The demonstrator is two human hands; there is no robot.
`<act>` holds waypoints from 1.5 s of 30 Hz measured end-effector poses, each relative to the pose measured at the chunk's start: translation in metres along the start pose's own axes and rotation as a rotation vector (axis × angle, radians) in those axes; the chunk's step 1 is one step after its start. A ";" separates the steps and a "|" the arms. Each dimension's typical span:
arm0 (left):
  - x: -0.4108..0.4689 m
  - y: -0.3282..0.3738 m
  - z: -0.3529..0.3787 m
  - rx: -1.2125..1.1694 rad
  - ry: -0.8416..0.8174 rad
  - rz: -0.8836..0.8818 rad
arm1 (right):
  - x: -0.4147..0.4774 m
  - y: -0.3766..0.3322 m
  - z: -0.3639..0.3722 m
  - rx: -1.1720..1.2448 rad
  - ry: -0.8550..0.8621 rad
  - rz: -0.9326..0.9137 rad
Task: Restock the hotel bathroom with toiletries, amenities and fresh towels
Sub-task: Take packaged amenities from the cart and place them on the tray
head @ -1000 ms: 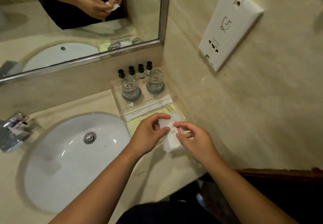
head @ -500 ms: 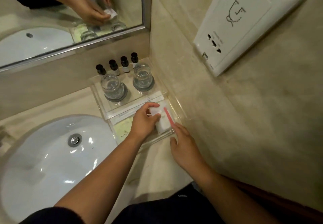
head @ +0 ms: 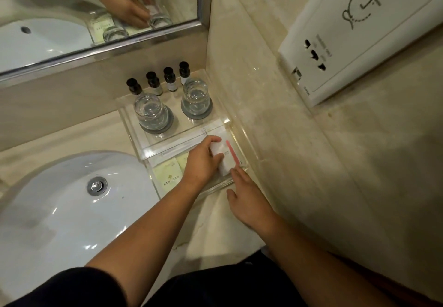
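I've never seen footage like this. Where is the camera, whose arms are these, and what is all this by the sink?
No machine here: these are a person's two bare arms, filmed by one wide-angle camera worn on the head, looking down. The mirror shows the same hands reflected. On the counter beside the sink stands a clear tray. Its raised step carries four small black-capped bottles and two glasses on grey coasters; the lower part holds flat sachets. The left hand grips a white packet with a pink strip, over the lower part. The right hand, fingers straight, holds nothing; its fingertips are by the packet's corner. On the wall hangs a white socket plate.
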State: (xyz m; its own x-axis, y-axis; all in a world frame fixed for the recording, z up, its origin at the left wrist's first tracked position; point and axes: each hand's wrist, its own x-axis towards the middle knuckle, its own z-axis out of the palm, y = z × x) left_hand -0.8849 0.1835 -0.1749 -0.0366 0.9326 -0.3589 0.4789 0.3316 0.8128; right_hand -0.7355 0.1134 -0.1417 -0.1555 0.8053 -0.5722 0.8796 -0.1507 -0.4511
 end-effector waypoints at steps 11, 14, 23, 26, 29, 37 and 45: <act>-0.037 -0.008 0.003 0.182 -0.075 0.086 | 0.007 -0.003 0.004 -0.016 0.012 0.009; -0.039 -0.004 0.004 0.282 -0.073 0.133 | 0.009 -0.004 0.003 -0.033 0.012 0.001; -0.033 -0.011 0.002 0.621 -0.074 0.164 | 0.017 -0.001 0.000 -0.031 -0.014 -0.012; -0.032 -0.013 0.000 0.613 -0.080 0.166 | 0.017 0.001 -0.002 -0.021 -0.009 -0.023; -0.034 -0.014 -0.005 0.568 -0.062 0.182 | 0.014 0.001 -0.003 0.006 0.081 -0.030; -0.065 -0.021 -0.043 0.630 0.096 0.310 | -0.020 -0.007 -0.013 -0.079 0.251 -0.114; -0.133 -0.035 -0.055 0.698 0.053 0.328 | -0.078 0.003 0.006 -0.240 0.226 -0.141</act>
State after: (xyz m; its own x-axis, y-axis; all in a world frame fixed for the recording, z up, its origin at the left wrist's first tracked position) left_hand -0.9447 0.0553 -0.1301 0.1694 0.9791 -0.1129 0.9140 -0.1132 0.3895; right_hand -0.7233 0.0467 -0.1020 -0.2029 0.9190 -0.3380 0.9414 0.0880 -0.3257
